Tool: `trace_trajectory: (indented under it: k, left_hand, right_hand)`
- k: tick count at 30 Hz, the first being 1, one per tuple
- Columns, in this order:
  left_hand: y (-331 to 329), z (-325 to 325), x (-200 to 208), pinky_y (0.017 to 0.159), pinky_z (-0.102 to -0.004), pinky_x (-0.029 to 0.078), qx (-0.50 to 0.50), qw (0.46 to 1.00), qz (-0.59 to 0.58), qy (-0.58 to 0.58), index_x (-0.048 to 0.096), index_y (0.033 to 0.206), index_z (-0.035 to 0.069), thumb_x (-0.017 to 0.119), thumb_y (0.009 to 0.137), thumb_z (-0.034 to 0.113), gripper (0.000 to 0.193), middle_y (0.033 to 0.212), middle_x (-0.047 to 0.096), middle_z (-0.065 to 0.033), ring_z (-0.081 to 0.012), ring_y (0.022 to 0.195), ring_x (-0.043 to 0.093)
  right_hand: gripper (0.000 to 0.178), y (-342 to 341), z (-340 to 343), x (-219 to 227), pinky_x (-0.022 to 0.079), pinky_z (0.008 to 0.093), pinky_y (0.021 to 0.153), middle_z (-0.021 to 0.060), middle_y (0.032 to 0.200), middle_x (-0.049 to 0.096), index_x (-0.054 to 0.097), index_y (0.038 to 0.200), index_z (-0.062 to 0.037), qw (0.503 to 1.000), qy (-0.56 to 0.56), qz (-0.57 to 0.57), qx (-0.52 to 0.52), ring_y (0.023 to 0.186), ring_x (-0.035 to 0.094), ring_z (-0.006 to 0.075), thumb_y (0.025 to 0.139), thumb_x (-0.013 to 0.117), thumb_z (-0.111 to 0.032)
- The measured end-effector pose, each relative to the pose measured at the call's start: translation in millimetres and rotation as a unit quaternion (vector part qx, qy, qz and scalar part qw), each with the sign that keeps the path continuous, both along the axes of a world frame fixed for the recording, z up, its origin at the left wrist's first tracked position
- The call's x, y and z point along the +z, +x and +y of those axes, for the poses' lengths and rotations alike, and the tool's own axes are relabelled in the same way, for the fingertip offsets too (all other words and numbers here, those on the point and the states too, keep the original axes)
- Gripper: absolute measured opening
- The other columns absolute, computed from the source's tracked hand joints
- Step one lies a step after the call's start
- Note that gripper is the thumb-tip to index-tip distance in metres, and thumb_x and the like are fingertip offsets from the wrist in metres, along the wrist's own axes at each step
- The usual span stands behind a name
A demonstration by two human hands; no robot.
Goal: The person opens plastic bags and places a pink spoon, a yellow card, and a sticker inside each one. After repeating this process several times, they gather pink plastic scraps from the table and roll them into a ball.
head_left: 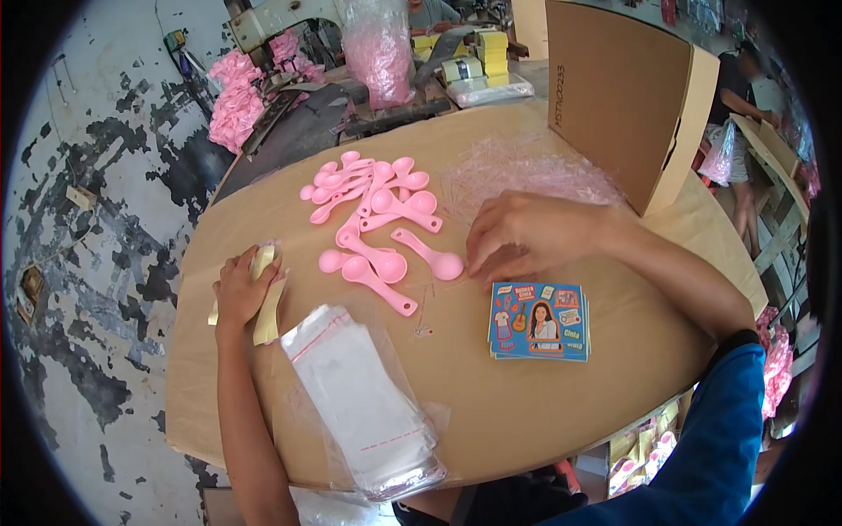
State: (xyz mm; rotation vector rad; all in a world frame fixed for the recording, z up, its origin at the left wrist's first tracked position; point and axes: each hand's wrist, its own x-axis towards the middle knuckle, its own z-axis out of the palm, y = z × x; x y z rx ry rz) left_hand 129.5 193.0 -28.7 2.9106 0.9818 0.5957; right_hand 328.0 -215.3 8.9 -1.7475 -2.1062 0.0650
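Note:
My left hand (239, 294) is at the left side of the table, its fingers and thumb closed around yellow paper strips (268, 314), which appear partly wrapped in clear plastic. Just right of the pink scoops, my right hand (510, 235) bends downward with its fingers curled and fingertips low over the table. Whatever they pinch, if anything, is too small to make out. Close beside those fingertips lies a single pink measuring scoop (430, 256). More pink scoops form a loose pile (386, 197) in the middle.
A stack of clear plastic bags (360, 394) lies at the near edge. Blue printed cards (539, 324) sit stacked below my right hand. Thin clear plastic strands (517, 171) spread behind it, beside a tall cardboard box (614, 96). Machinery and other people are beyond.

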Motion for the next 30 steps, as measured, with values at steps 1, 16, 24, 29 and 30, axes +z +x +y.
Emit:
trace_trajectory:
  k: [1, 16, 24, 29, 30]
  left_hand:
    - [0, 0, -1, 0.101, -0.0521, 0.038, -0.004, 1.0, 0.004, -0.001, 0.057, 0.135, 0.018, 0.062, 0.083, 0.059, 0.067, 0.126, 0.059, -0.0201, -0.036, 0.12, 0.055]
    - [2, 7, -4, 0.104, -0.0542, 0.032, 0.006, 1.0, 0.018, -0.02, 0.056, 0.136, 0.02, 0.063, 0.081, 0.059, 0.067, 0.13, 0.055, -0.0172, -0.0331, 0.126, 0.049]
    - [3, 9, -7, 0.103, -0.0538, 0.033, -0.001, 0.999, 0.018, -0.029, 0.055, 0.136, 0.019, 0.063, 0.082, 0.058, 0.067, 0.129, 0.056, -0.0175, -0.033, 0.126, 0.049]
    - [3, 2, 2, 0.102, -0.0534, 0.033, 0.003, 1.0, 0.017, -0.023, 0.055, 0.136, 0.019, 0.063, 0.082, 0.059, 0.068, 0.128, 0.056, -0.017, -0.0324, 0.125, 0.05]
    - [0, 2, 0, 0.102, -0.0534, 0.033, 0.005, 0.999, 0.018, -0.026, 0.055, 0.136, 0.019, 0.063, 0.082, 0.059, 0.068, 0.128, 0.056, -0.017, -0.0324, 0.125, 0.05]
  right_hand:
    - [0.017, -1, 0, -1, 0.049, 0.0411, 0.084, 0.0098, 0.096, 0.07, 0.074, 0.096, -0.006, 1.0, -0.001, -0.004, -0.002, 0.096, 0.062, 0.03, 0.085, 0.071, -0.018]
    - [0.017, 8, -14, 23, 0.05, 0.0413, 0.072, 0.0128, 0.081, 0.067, 0.07, 0.095, -0.003, 0.987, 0.014, -0.064, -0.144, 0.079, 0.066, 0.0281, 0.08, 0.062, 0.001]
    - [0.022, -30, -9, 64, 0.053, 0.0371, 0.087, 0.0112, 0.104, 0.068, 0.066, 0.11, -0.0007, 0.9, -0.216, 0.248, -0.285, 0.096, 0.066, 0.023, 0.09, 0.057, 0.001]
    - [0.021, -1, -21, 59, 0.053, 0.0313, 0.087, 0.0094, 0.105, 0.068, 0.066, 0.112, 0.0003, 0.936, -0.164, 0.286, -0.124, 0.097, 0.065, 0.0153, 0.092, 0.058, -0.001]
    - [0.02, 6, -22, 52, 0.052, 0.0296, 0.086, 0.0095, 0.107, 0.069, 0.066, 0.111, 0.001, 0.961, -0.113, 0.218, -0.129, 0.098, 0.065, 0.0141, 0.093, 0.058, -0.003]
